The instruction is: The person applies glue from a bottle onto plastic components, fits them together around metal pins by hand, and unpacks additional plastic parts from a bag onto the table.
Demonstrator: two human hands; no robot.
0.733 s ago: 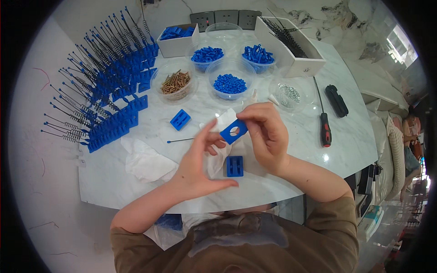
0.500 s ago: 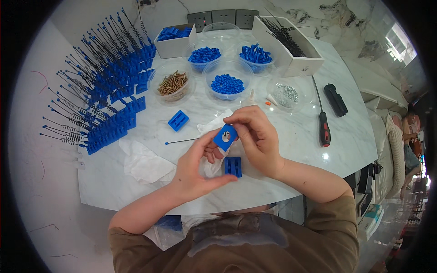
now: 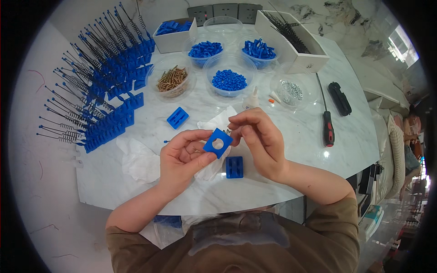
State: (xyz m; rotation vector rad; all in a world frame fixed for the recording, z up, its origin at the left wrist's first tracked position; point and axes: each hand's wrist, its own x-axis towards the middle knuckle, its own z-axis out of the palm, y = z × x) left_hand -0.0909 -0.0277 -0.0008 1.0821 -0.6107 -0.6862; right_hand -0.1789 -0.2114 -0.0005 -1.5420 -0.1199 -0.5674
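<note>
One blue block (image 3: pixel 226 140): we saw it pass from right hand (image 3: pixel 265 149) to left hand (image 3: pixel 178 161), whose pinch now carried it; the right curled alongside, grip unclear.

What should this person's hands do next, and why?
Perhaps the right hand should help turn the held blue block over: the left hand pinches it holed face showing, the right is close to its edge, and the slotted block nearby lies slots up.
</note>
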